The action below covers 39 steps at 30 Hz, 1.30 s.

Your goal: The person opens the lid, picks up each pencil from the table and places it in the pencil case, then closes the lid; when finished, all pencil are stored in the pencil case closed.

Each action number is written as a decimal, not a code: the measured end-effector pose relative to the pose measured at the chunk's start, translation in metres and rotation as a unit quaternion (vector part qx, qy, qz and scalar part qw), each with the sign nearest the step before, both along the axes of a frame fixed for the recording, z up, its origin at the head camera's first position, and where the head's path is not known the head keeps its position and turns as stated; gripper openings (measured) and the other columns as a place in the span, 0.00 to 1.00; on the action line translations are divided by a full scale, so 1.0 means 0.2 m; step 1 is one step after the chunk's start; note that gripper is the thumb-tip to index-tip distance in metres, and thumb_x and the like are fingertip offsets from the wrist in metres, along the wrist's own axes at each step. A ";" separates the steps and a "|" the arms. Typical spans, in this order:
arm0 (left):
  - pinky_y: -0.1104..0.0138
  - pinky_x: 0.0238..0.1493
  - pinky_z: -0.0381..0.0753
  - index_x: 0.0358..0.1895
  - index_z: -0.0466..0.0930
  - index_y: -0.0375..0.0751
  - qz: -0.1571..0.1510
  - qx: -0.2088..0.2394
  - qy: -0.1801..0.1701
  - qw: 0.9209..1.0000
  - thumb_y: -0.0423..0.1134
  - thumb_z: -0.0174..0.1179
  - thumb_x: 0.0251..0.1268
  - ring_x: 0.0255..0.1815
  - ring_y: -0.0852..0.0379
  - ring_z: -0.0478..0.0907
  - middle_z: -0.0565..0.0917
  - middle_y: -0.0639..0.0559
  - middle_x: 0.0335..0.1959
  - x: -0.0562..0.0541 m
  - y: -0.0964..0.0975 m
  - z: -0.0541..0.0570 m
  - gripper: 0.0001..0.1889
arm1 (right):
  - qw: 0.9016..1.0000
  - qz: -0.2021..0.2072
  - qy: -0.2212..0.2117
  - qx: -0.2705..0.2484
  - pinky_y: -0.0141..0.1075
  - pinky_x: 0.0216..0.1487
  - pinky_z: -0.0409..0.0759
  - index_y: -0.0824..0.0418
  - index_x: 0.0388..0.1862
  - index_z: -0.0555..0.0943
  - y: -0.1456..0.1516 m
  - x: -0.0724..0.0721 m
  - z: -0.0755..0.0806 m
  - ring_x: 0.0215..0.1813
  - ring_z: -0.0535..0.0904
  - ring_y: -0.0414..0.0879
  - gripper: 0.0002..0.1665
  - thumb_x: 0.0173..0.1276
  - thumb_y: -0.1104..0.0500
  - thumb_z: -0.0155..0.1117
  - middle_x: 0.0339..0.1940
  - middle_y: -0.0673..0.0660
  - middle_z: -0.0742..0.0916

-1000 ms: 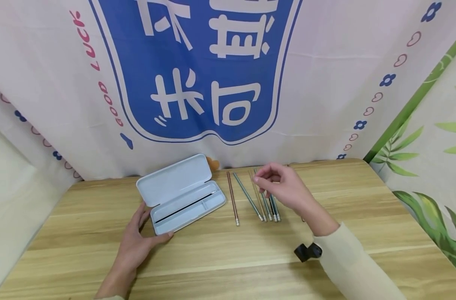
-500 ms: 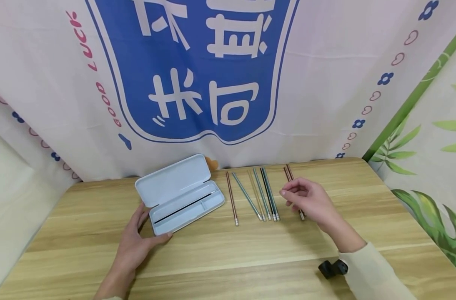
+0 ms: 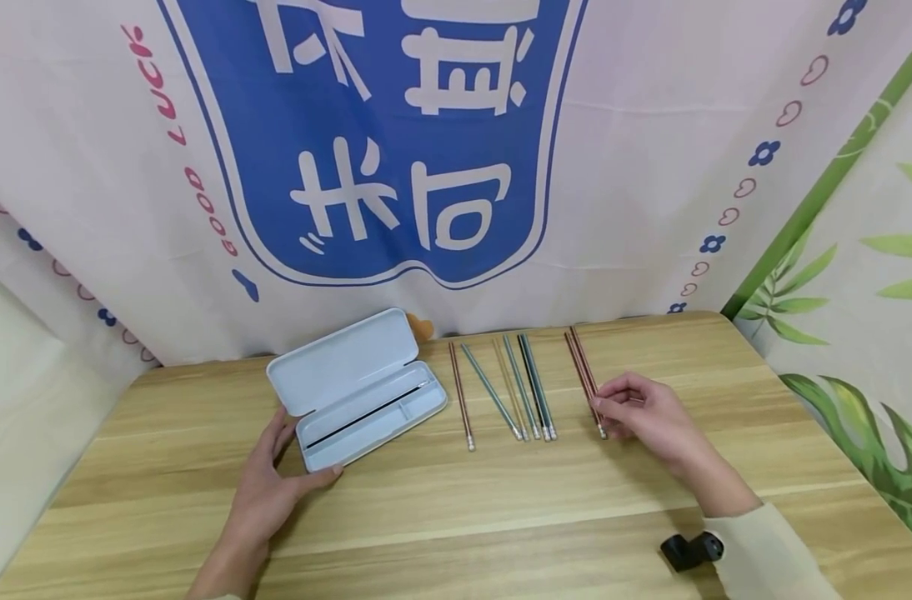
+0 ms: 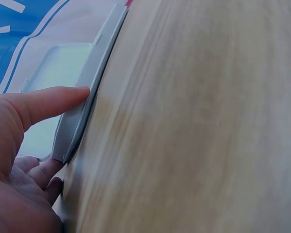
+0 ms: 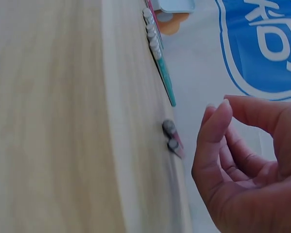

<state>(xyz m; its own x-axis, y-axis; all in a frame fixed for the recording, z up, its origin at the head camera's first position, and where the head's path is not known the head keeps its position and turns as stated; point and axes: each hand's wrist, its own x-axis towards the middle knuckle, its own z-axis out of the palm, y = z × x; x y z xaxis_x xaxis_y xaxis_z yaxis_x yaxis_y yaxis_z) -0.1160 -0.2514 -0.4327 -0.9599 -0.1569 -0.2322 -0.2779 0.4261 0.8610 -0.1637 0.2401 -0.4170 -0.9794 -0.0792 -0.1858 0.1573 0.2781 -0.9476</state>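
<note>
Toward the right of a wooden table (image 3: pixel 396 542), two red-brown pencils (image 3: pixel 583 370) lie close beside each other, eraser ends toward the person. Over those ends hovers the right hand (image 3: pixel 643 418), its fingers loosely curved and holding nothing; thumb and forefinger tips come close together, though whether they meet cannot be told. The right-wrist view shows a gap between them and the pair.

Left of the pair, three teal pencils (image 3: pixel 489 389), a tan pencil (image 3: pixel 509 387) and a black pencil (image 3: pixel 532 383) form a loose group, one teal slanting. A single red-brown pencil (image 3: pixel 461 396) lies nearer the pale blue pencil case (image 3: pixel 368 431), which stands with its lid (image 3: pixel 343 362) raised and a dark pencil (image 3: pixel 366 417) inside. The left hand (image 3: pixel 271 490) grips the case's left end, thumb against the front wall, other fingers round the end. Behind hangs a white cloth (image 3: pixel 651 167) with a blue panel (image 3: pixel 381 237).
</note>
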 end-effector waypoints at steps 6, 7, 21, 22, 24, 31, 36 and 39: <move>0.36 0.89 0.38 0.90 0.30 0.60 0.002 -0.003 0.003 1.000 0.42 0.84 0.55 0.92 0.40 0.40 0.55 0.44 0.90 0.00 0.00 0.00 0.72 | 1.000 -0.007 -0.017 0.011 0.34 0.39 0.89 0.72 0.59 0.78 0.06 0.00 -0.02 0.40 0.85 0.42 0.21 0.78 0.58 0.69 0.41 0.55 0.88; 0.36 0.89 0.38 0.90 0.30 0.60 0.002 -0.005 0.004 1.000 0.42 0.83 0.55 0.92 0.40 0.40 0.55 0.43 0.90 0.00 -0.01 0.00 0.72 | 1.000 -0.009 -0.020 0.013 0.34 0.39 0.88 0.72 0.59 0.78 0.06 0.00 -0.03 0.40 0.85 0.42 0.20 0.78 0.58 0.69 0.41 0.55 0.88; 0.35 0.88 0.39 0.90 0.30 0.61 0.002 -0.005 0.002 1.000 0.42 0.83 0.56 0.92 0.39 0.39 0.54 0.43 0.90 0.01 -0.01 0.00 0.72 | 0.998 -0.021 -0.041 0.051 0.35 0.36 0.89 0.71 0.61 0.78 0.10 -0.04 -0.07 0.39 0.85 0.43 0.23 0.79 0.55 0.68 0.41 0.54 0.88; 0.35 0.88 0.39 0.90 0.30 0.61 0.002 -0.005 0.002 1.000 0.42 0.83 0.56 0.92 0.39 0.39 0.54 0.43 0.90 0.01 -0.01 0.00 0.72 | 0.998 -0.021 -0.041 0.052 0.35 0.37 0.90 0.71 0.61 0.78 0.09 -0.04 -0.07 0.39 0.86 0.44 0.23 0.79 0.55 0.68 0.42 0.54 0.89; 0.35 0.89 0.38 0.90 0.30 0.61 0.002 -0.003 0.003 1.000 0.42 0.84 0.55 0.92 0.40 0.39 0.54 0.44 0.90 0.01 -0.01 0.00 0.72 | 0.997 -0.021 -0.042 0.056 0.35 0.39 0.91 0.71 0.61 0.78 0.09 -0.05 -0.06 0.39 0.86 0.44 0.23 0.79 0.56 0.69 0.43 0.55 0.89; 0.35 0.88 0.38 0.90 0.31 0.61 0.002 -0.002 0.004 1.000 0.43 0.84 0.54 0.92 0.39 0.39 0.54 0.44 0.90 0.01 -0.01 0.00 0.73 | 0.997 -0.019 -0.041 0.069 0.35 0.41 0.92 0.73 0.58 0.80 0.08 -0.06 -0.05 0.37 0.87 0.44 0.22 0.75 0.58 0.72 0.41 0.56 0.89; 0.36 0.89 0.38 0.90 0.30 0.62 0.003 -0.002 0.001 1.000 0.43 0.84 0.54 0.92 0.41 0.39 0.54 0.45 0.90 0.01 0.00 0.00 0.73 | 0.996 -0.016 -0.040 0.079 0.34 0.40 0.92 0.73 0.55 0.80 0.08 -0.06 -0.04 0.36 0.87 0.43 0.20 0.74 0.60 0.73 0.39 0.56 0.89; 0.35 0.89 0.38 0.90 0.30 0.61 0.001 -0.003 0.001 1.000 0.42 0.84 0.55 0.92 0.40 0.38 0.54 0.45 0.91 0.01 0.00 0.00 0.73 | 0.995 -0.017 -0.037 0.093 0.35 0.39 0.92 0.73 0.54 0.81 0.07 -0.06 -0.04 0.35 0.87 0.43 0.19 0.73 0.61 0.74 0.38 0.56 0.89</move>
<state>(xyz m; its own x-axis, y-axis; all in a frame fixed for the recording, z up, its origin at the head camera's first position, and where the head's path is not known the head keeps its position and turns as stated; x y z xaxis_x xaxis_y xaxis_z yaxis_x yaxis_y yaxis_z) -0.1146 -0.2520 -0.4323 -0.9600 -0.1611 -0.2290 -0.2771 0.4303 0.8591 -0.1748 0.2550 -0.4249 -0.9642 -0.0045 -0.2651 0.2361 0.4401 -0.8663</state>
